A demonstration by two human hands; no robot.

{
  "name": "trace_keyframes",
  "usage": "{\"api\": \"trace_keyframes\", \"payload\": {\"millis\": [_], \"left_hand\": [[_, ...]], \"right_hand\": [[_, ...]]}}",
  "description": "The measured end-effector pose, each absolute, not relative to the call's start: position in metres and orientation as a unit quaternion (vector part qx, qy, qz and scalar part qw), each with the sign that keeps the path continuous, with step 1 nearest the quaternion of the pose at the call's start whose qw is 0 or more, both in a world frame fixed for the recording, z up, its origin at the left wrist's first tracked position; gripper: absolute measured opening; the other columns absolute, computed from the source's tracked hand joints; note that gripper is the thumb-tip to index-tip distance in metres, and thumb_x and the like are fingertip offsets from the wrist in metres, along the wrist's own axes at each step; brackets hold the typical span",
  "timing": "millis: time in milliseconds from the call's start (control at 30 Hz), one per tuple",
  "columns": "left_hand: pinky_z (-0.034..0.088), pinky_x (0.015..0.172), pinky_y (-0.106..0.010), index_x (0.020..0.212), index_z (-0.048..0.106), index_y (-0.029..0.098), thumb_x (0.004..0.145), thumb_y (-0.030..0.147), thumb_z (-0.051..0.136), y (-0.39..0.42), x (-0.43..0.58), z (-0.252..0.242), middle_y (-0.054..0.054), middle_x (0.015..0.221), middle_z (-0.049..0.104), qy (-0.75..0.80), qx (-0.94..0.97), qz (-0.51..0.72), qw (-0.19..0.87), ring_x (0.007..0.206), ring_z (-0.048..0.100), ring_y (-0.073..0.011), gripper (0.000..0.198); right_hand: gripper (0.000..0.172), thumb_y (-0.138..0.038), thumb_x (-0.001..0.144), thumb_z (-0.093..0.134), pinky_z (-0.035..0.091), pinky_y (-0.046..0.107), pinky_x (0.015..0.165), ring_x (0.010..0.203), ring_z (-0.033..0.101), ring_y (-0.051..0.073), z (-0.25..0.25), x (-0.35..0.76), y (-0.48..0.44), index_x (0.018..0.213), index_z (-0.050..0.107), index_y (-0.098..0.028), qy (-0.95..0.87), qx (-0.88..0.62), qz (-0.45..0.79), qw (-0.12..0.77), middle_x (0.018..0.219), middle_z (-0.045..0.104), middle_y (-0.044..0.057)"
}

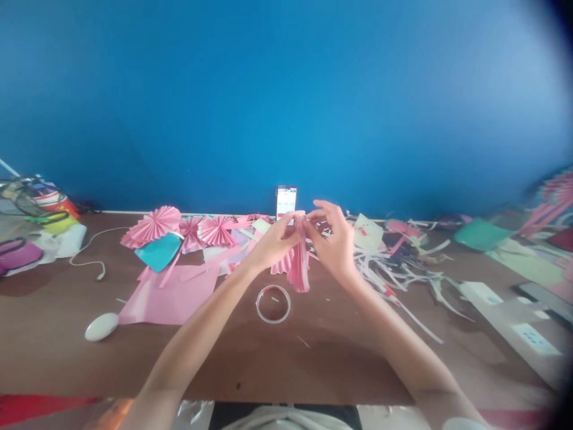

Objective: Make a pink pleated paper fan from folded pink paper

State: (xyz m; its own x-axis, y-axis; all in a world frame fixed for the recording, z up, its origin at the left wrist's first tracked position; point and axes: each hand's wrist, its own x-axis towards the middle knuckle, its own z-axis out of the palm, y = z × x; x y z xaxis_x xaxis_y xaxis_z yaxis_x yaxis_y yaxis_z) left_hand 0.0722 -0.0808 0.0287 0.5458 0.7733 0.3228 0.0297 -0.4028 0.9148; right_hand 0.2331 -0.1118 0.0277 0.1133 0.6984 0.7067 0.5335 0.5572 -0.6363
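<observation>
Both hands held a folded pink paper point(299, 266) up over the middle of the brown table point(340, 358). The left hand point(274, 242) and right hand point(333, 239) pinched its top. A tape ring point(273, 304) lay just below.

Phone screen point(286, 202) unreadably small, right-edge pink fan point(555, 190) blurred and cropped, pleated paper point(299, 270) top hidden in grip point(305, 227)
</observation>
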Motion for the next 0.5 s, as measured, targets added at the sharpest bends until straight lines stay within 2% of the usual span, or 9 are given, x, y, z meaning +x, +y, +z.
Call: {"api": "trace_keyframes", "payload": {"millis": [67, 167, 300, 433, 500], "left_hand": [[0.04, 0.063, -0.025, 0.124, 0.057, 0.024, 0.096, 0.034, 0.054, -0.081, 0.073, 0.026, -0.002, 0.083, 0.063, 0.277, 0.73, 0.4, 0.481, 0.069, 0.056, -0.0143, 0.03], [0.044, 0.068, -0.026, 0.125, 0.058, 0.024, 0.097, 0.031, 0.053, -0.08, 0.074, 0.025, -0.004, 0.09, 0.065, 0.275, 0.735, 0.401, 0.472, 0.077, 0.06, -0.0157, 0.03], [0.051, 0.078, -0.029, 0.123, 0.062, 0.023, 0.099, 0.042, 0.047, -0.077, 0.071, 0.026, -0.01, 0.115, 0.066, 0.275, 0.752, 0.395, 0.451, 0.098, 0.063, -0.02, 0.034], [0.054, 0.072, -0.028, 0.122, 0.063, 0.022, 0.099, 0.051, 0.044, -0.072, 0.07, 0.026, -0.012, 0.118, 0.065, 0.269, 0.755, 0.378, 0.465, 0.09, 0.065, -0.0186, 0.042], [0.055, 0.072, -0.029, 0.126, 0.06, 0.023, 0.099, 0.054, 0.042, -0.071, 0.07, 0.024, -0.013, 0.123, 0.063, 0.27, 0.744, 0.372, 0.486, 0.092, 0.065, -0.0195, 0.045]], "right_hand": [[0.041, -0.023, 0.09, 0.06, 0.055, 0.035, 0.077, 0.084, 0.068, 0.018, 0.026, 0.232, -0.111, 0.13, 0.054, -0.024, -0.661, -0.465, 0.082, 0.583, 0.1, 0.073, 0.004], [0.042, -0.023, 0.09, 0.058, 0.054, 0.034, 0.077, 0.087, 0.069, 0.019, 0.023, 0.23, -0.111, 0.132, 0.052, -0.024, -0.664, -0.47, 0.086, 0.576, 0.103, 0.073, 0.005], [0.041, -0.02, 0.09, 0.056, 0.053, 0.034, 0.076, 0.089, 0.069, 0.019, 0.022, 0.231, -0.111, 0.131, 0.052, -0.023, -0.669, -0.487, 0.08, 0.556, 0.102, 0.074, 0.006], [0.042, -0.018, 0.089, 0.056, 0.052, 0.032, 0.072, 0.088, 0.07, 0.019, 0.021, 0.233, -0.109, 0.131, 0.052, -0.022, -0.669, -0.492, 0.062, 0.554, 0.1, 0.075, 0.005], [0.042, -0.018, 0.089, 0.056, 0.052, 0.032, 0.072, 0.087, 0.07, 0.018, 0.02, 0.232, -0.108, 0.131, 0.052, -0.022, -0.666, -0.493, 0.058, 0.556, 0.097, 0.074, 0.004]]}}
